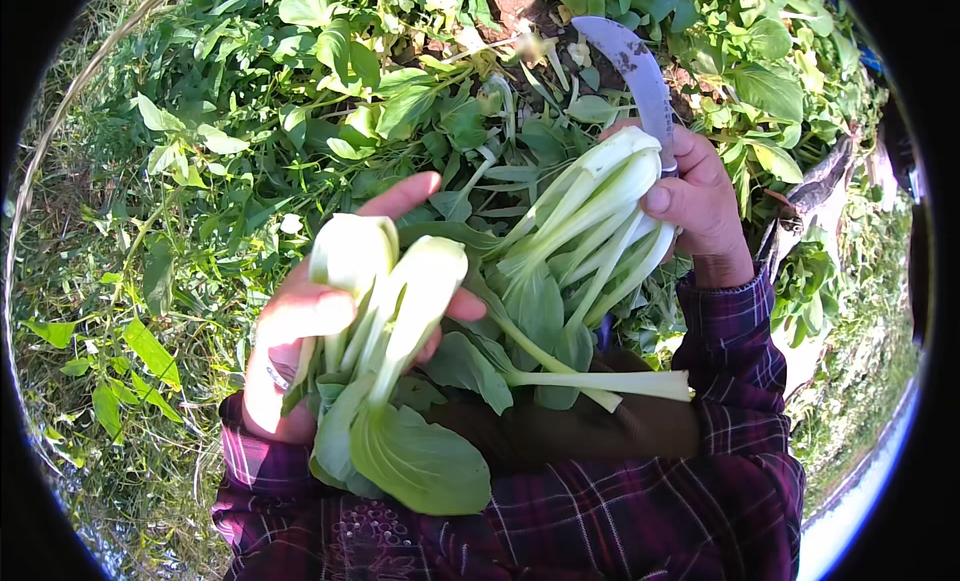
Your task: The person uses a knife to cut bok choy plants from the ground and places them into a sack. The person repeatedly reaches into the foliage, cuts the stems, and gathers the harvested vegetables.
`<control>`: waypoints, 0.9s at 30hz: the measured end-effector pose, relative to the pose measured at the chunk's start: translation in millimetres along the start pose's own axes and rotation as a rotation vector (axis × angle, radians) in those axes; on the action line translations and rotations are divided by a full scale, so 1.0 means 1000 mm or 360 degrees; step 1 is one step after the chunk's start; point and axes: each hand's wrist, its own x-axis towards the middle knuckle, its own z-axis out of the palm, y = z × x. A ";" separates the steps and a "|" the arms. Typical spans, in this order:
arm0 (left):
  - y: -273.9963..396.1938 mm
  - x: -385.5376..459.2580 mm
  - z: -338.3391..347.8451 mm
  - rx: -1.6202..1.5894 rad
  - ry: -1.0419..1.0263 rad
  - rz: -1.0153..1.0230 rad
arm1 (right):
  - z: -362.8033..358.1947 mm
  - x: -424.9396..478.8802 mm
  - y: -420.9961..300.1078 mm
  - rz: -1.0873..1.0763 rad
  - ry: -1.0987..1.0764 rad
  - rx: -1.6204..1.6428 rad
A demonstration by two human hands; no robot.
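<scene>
Two pale-stemmed heads of bok choy [420, 296] rest in my left hand [300, 326], their cut bases upward and green leaves hanging toward my body. The thumb and fingers curl round the stems. In my right hand [705, 191] is a knife with a curved, hooked blade [637, 67], dirt-specked and pointing up and away from me; its handle is mostly hidden. The same hand also holds another bok choy [592, 213], its base by my thumb and its leaves hanging down. Two loose stalks [607, 384] lie across near my lap.
Leafy green plants [405, 93] crowd the ground ahead, with cut leaves and bare brown soil [517, 7] among them. Grass and weeds [112, 281] fill the left side. A dark, crumpled sheet [817, 180] lies at the right. My plaid sleeves [735, 348] frame the front.
</scene>
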 end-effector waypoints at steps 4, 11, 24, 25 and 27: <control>0.036 -0.003 -0.044 0.2665 0.1476 0.1085 | -0.019 -0.006 0.012 0.0063 0.0155 0.0147; 0.031 0.046 -0.007 0.2827 0.0978 0.1681 | 0.012 -0.001 -0.013 -0.0551 0.0343 -0.1237; -0.025 0.054 0.020 0.0645 0.0271 0.0493 | 0.036 0.001 0.011 0.0200 0.0130 0.0033; -0.029 0.050 0.027 0.0670 0.0317 0.0440 | 0.037 0.001 0.012 0.0226 0.0156 0.0043; -0.045 0.052 0.022 0.1074 0.0368 0.0604 | 0.039 0.002 0.013 0.0274 0.0235 0.0041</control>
